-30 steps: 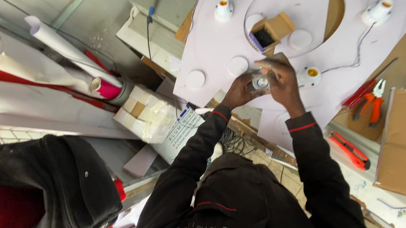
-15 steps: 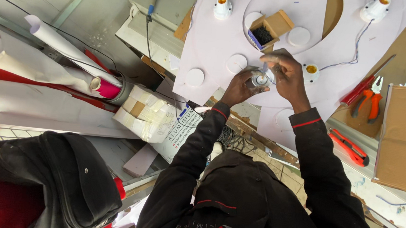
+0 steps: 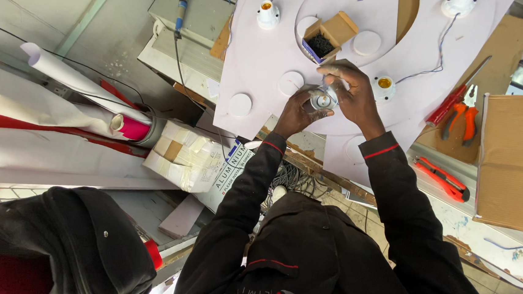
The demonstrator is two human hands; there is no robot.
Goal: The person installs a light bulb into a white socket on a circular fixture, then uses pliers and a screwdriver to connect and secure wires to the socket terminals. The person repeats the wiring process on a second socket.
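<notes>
1. Lamp holder (image 3: 322, 100), small, white and round, sits between both hands just above the white panel (image 3: 261, 61), lifted clear so it can be turned freely.
2. Left hand (image 3: 294, 111) cups it from below, fingers clenched round its body; right hand (image 3: 354, 95) pinches its top edge to steady it.
3. Open cardboard box (image 3: 327, 36) lies just beyond, within easy reach.
4. Fitted sockets (image 3: 268, 13) dot the panel farther off; orange pliers (image 3: 460, 118) rest aside on the worktop (image 3: 500, 243).
</notes>
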